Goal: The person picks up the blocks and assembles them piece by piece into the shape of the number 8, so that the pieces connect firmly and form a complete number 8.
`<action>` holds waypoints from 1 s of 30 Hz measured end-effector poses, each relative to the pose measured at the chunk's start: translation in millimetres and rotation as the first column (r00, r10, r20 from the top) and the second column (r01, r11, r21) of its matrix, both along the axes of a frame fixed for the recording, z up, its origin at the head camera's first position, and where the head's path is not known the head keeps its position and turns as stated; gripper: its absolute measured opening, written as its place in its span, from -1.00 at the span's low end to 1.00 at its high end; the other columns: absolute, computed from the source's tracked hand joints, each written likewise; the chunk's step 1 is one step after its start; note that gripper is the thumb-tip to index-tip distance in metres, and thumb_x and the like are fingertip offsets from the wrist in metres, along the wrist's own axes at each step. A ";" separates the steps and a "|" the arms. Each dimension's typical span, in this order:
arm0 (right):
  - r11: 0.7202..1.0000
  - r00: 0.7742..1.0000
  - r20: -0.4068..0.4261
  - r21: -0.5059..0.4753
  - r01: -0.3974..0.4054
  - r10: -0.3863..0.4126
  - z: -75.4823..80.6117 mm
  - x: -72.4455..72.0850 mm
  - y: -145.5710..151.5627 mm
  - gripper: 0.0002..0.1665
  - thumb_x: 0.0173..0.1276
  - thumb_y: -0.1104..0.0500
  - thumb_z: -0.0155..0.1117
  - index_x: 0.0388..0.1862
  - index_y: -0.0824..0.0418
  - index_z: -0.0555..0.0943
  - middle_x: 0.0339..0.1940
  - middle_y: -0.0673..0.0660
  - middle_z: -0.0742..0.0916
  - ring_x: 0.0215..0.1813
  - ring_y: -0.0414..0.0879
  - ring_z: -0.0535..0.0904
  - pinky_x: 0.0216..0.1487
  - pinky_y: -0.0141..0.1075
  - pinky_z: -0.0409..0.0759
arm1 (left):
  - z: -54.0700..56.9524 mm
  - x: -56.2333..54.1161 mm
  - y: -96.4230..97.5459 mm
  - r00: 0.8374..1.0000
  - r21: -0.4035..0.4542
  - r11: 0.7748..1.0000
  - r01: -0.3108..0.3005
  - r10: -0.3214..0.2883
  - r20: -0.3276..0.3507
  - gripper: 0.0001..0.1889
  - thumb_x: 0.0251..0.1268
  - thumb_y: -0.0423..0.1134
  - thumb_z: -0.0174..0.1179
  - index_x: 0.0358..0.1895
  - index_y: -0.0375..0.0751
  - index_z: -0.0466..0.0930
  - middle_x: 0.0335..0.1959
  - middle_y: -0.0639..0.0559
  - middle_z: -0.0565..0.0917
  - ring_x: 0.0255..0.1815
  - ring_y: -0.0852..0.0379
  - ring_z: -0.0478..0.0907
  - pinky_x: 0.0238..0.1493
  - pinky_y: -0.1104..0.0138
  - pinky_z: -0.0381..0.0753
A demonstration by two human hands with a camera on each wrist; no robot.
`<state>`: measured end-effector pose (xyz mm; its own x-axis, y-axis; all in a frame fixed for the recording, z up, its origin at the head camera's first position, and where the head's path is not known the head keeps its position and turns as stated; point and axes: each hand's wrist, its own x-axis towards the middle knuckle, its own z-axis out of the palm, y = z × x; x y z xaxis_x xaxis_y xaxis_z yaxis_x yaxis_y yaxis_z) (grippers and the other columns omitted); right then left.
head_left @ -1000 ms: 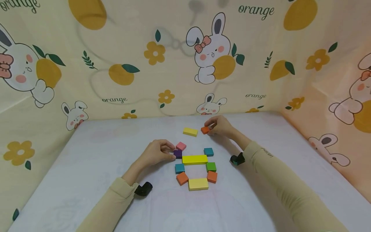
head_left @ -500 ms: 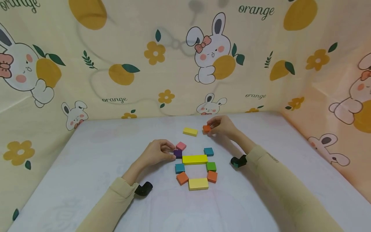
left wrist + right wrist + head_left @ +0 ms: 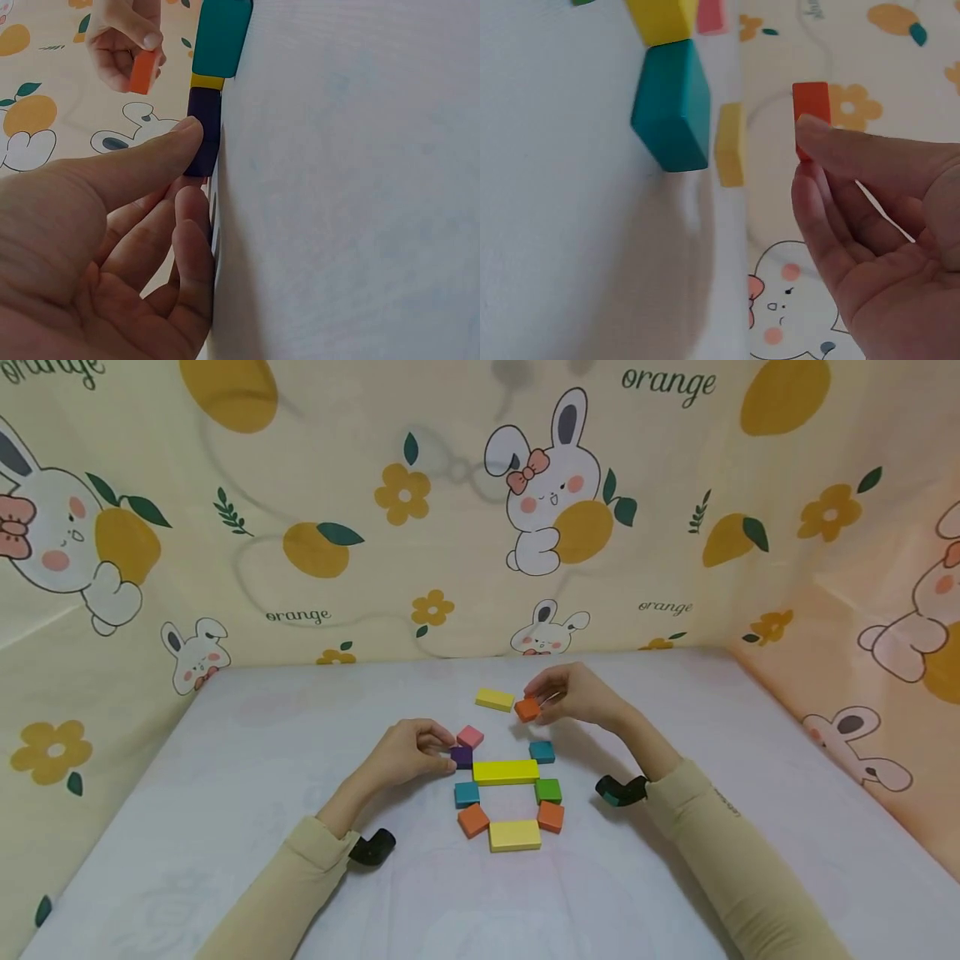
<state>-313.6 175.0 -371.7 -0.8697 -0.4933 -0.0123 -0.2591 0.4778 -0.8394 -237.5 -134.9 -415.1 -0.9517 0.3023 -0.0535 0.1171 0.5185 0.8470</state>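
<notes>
My right hand (image 3: 581, 695) pinches an orange block (image 3: 527, 709) between thumb and fingers. In the right wrist view that orange block (image 3: 811, 112) is held up off the table. My left hand (image 3: 405, 753) has its thumb and fingertips at a purple block (image 3: 462, 757); the left wrist view shows the thumb against the purple block (image 3: 202, 124). Just behind it lies a pink block (image 3: 470, 737). A long yellow block (image 3: 506, 772) lies to the right of the purple one, with a teal block (image 3: 542, 752) beyond its right end.
Nearer are a blue block (image 3: 467, 794), a green block (image 3: 548, 791), orange blocks at left (image 3: 473, 820) and right (image 3: 551, 817), and a pale yellow block (image 3: 514, 836). Another yellow block (image 3: 494, 699) lies at the back. A patterned cloth wall (image 3: 450, 543) rises behind the white table (image 3: 225, 793).
My right hand has lifted the orange block and brought it slightly nearer to me and to the left. My left hand has stayed at the purple block.
</notes>
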 end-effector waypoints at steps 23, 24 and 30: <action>0.993 0.994 0.074 0.085 -0.086 0.080 -6.0 -4.4 2.0 -0.51 0.04 0.34 0.59 0.00 0.29 0.67 -0.15 0.16 0.72 -0.13 0.11 0.57 -0.04 -0.21 0.61 | -0.5 -0.3 0.5 1.000 -0.010 1.000 -0.007 0.007 0.006 -0.69 0.07 -0.24 0.50 -0.10 -0.08 0.66 -0.19 0.12 0.71 -0.33 0.06 0.57 -0.08 0.23 0.57; 0.992 0.994 0.072 0.092 -0.089 0.083 -6.9 -4.6 1.7 -0.51 0.04 0.35 0.58 0.00 0.29 0.67 -0.15 0.16 0.72 -0.13 0.11 0.57 -0.04 -0.21 0.61 | -0.3 -0.2 0.4 1.000 -0.011 1.000 -0.007 0.007 0.006 -0.69 0.07 -0.24 0.51 -0.10 -0.08 0.66 -0.19 0.12 0.71 -0.33 0.06 0.57 -0.08 0.23 0.57; 0.986 0.993 0.038 0.127 -0.112 0.108 -11.9 -5.6 -1.2 -0.54 0.03 0.42 0.55 -0.04 0.26 0.68 -0.18 0.13 0.72 -0.13 0.09 0.58 -0.03 -0.20 0.61 | 1.5 0.8 -0.5 1.000 -0.015 1.000 -0.008 0.008 0.006 -0.69 0.07 -0.26 0.50 -0.10 -0.10 0.66 -0.20 0.11 0.71 -0.34 0.06 0.57 -0.08 0.24 0.57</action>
<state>-319.2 173.8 -383.7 -0.8084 -0.5786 -0.1084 -0.2907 0.5526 -0.7811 -236.8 -135.4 -413.7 -0.9536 0.2942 -0.0638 0.1079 0.5321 0.8398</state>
